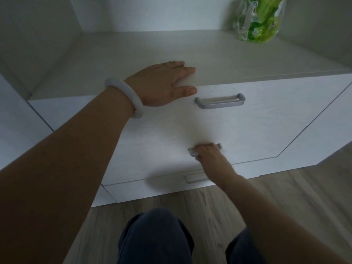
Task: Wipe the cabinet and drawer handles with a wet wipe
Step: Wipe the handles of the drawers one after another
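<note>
While the left hand [162, 82] lies flat with straight fingers on the front edge of the white cabinet top [133, 54], thumb hanging over the lip onto the top drawer front [266, 119], the right hand [206, 152] curls around the middle drawer handle [192, 152]. Right fingers wrap the bar; only its two ends stick out either side of the knuckles. A wet wipe in that grip cannot be made out, the spot is blurred and small. Top drawer handle [220, 101], grey metal bar, sits free just right of the left thumb, not touching it. A third handle [194, 178] on the lowest drawer is partly covered by the right wrist and in shadow, hard to read. A pale bangle [125, 98] rings the left wrist.

Open room: cabinet top is bare between the left hand and the green plastic pack [259, 20] standing at the far right back corner, well apart from both hands. Pack's top is cut off by the frame edge, label unreadable. Cabinet sits in a recess, walls close on left and right. Drawer fronts right of the handles are unobstructed up to the angled side edge. Wood-look floor [219, 206] below; person's knees in dark trousers [152, 237] near the cabinet base, cut off at bottom. Both forearms run off the frame.
</note>
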Demonstrator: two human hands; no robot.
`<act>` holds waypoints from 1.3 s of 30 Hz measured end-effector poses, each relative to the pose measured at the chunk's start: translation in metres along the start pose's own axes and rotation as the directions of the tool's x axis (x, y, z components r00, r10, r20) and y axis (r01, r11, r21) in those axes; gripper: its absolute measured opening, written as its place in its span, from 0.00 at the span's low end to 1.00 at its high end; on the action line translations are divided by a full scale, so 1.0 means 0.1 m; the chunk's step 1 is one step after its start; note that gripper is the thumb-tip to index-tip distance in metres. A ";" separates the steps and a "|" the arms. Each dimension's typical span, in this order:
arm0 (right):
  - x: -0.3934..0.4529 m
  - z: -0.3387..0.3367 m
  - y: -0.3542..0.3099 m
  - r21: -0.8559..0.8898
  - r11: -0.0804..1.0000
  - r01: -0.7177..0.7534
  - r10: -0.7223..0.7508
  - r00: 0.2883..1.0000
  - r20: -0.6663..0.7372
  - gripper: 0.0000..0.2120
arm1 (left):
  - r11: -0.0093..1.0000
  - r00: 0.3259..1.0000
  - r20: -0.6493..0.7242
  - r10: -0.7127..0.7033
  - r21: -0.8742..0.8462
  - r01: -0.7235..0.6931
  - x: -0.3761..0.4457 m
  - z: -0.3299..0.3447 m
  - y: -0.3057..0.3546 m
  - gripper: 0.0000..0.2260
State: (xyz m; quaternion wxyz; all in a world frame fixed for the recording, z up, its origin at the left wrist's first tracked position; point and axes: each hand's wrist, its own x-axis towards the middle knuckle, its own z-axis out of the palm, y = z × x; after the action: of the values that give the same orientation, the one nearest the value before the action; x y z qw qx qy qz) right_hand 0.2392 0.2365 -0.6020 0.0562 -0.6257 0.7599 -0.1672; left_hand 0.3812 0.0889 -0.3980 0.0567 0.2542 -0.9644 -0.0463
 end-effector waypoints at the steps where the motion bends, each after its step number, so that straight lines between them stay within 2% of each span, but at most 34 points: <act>1: 0.01 0.08 -0.12 -0.022 0.999 0.034 -0.033 0.999 0.007 0.12 | 1.000 1.000 0.000 -0.002 0.001 0.002 0.00 -0.01 -0.01 0.31; 3: -0.03 0.11 -0.17 -0.032 0.994 0.107 -0.108 0.994 -0.015 0.12 | 1.000 1.000 0.001 -0.001 0.000 0.001 -0.01 -0.01 -0.02 0.30; 5: -0.10 -0.02 0.02 0.003 0.994 0.114 -0.113 0.992 -0.054 0.15 | 1.000 1.000 0.005 0.007 0.004 -0.007 -0.01 0.00 -0.01 0.30; 8: -0.15 -0.12 0.21 -0.010 1.000 -0.003 0.002 0.993 -0.117 0.18 | 1.000 1.000 -0.001 0.008 0.007 -0.008 0.00 0.00 -0.02 0.31; 9: -0.14 -0.11 0.12 0.009 0.999 -0.040 0.041 0.992 -0.117 0.20 | 1.000 1.000 -0.005 0.006 0.008 -0.006 0.00 0.00 -0.02 0.31; 11: -0.12 0.03 -0.15 0.030 0.996 -0.082 0.083 0.996 -0.029 0.24 | 1.000 1.000 -0.007 0.000 0.009 0.000 0.00 0.00 -0.03 0.31; 13: -0.13 0.12 -0.29 -0.001 0.999 -0.041 0.041 0.999 -0.009 0.26 | 1.000 1.000 -0.005 0.001 0.008 -0.001 0.00 0.01 -0.02 0.31; 16: -0.13 -0.02 -0.08 0.049 0.999 -0.016 0.019 0.999 -0.051 0.21 | 1.000 1.000 0.002 0.003 0.015 -0.003 0.00 0.02 -0.02 0.31; 18: -0.10 -0.06 0.08 0.024 0.993 -0.115 0.116 0.990 -0.076 0.16 | 1.000 1.000 -0.004 0.006 0.015 -0.005 0.00 0.02 -0.02 0.32; 21: -0.03 0.11 -0.17 0.012 0.972 -0.233 0.233 0.968 -0.090 0.15 | 1.000 1.000 -0.010 0.005 0.019 -0.005 -0.01 0.00 -0.01 0.31; 23: -0.05 0.21 -0.33 0.020 0.984 -0.177 0.178 0.981 -0.080 0.16 | 1.000 1.000 -0.009 0.007 0.020 -0.007 -0.02 -0.01 0.00 0.31; 26: -0.13 0.03 -0.10 0.053 0.997 0.060 -0.055 0.995 -0.081 0.23 | 1.000 1.000 0.002 0.008 0.019 -0.008 -0.03 0.00 -0.01 0.31; 27: -0.16 -0.02 0.04 0.060 0.996 0.060 -0.053 0.993 -0.106 0.24 | 1.000 1.000 0.002 0.007 0.019 -0.007 -0.02 0.00 -0.01 0.31; 29: -0.17 -0.04 0.15 0.034 0.998 -0.044 0.049 0.985 -0.164 0.19 | 1.000 1.000 -0.003 0.009 0.024 -0.009 -0.01 0.00 -0.01 0.31; 32: -0.08 0.19 -0.17 0.050 0.982 -0.182 0.188 0.966 -0.177 0.14 | 1.000 1.000 -0.011 0.011 0.022 -0.011 0.00 0.01 -0.02 0.31; 33: -0.07 0.26 -0.27 0.057 0.984 -0.170 0.176 0.972 -0.155 0.14 | 1.000 1.000 -0.012 0.013 0.024 -0.012 0.00 0.01 -0.03 0.31; 36: -0.11 0.22 -0.15 0.027 0.999 0.021 -0.017 0.990 -0.142 0.22 | 1.000 1.000 0.004 0.012 0.024 -0.012 -0.01 0.02 -0.04 0.32; 37: -0.13 0.17 0.00 0.012 0.999 0.038 -0.035 0.985 -0.170 0.23 | 1.000 1.000 0.008 0.011 0.021 -0.011 -0.01 0.02 -0.04 0.32; 39: -0.15 0.10 0.17 -0.015 0.999 -0.036 0.032 0.978 -0.208 0.21 | 1.000 1.000 0.005 0.012 0.020 -0.012 0.00 0.01 -0.04 0.32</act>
State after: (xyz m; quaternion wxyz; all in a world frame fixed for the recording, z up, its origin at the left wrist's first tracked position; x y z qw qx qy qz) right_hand 0.2294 0.2521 -0.6192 -0.0264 -0.5921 0.7738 -0.2233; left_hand 0.3828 0.0859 -0.3997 0.0522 0.2486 -0.9665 -0.0371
